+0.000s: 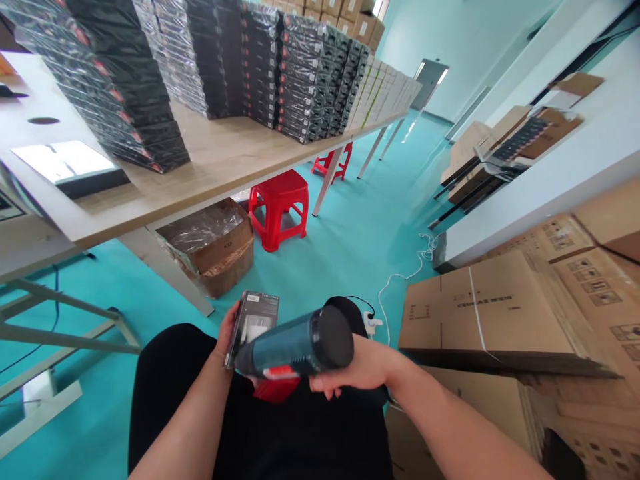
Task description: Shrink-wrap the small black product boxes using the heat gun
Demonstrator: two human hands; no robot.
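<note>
My right hand (363, 367) is wrapped round a dark teal heat gun (285, 343) with a black rear end. Its nozzle points left, close to a small black box (257, 307) with a pale picture on its face. My left hand (227, 328) grips that box by its left side, over my lap. The heat gun hides the lower part of the box. Whether the nozzle touches the box I cannot tell. Part of a red stool (277, 390) shows between my legs.
Stacks of film-wrapped black boxes (300, 80) stand on the wooden table (225, 143) ahead. Beneath it are an open carton (225, 257) with clear film and a red stool (280, 200). Flattened cartons (480, 307) lie at right, near a white cable and power plug (373, 323).
</note>
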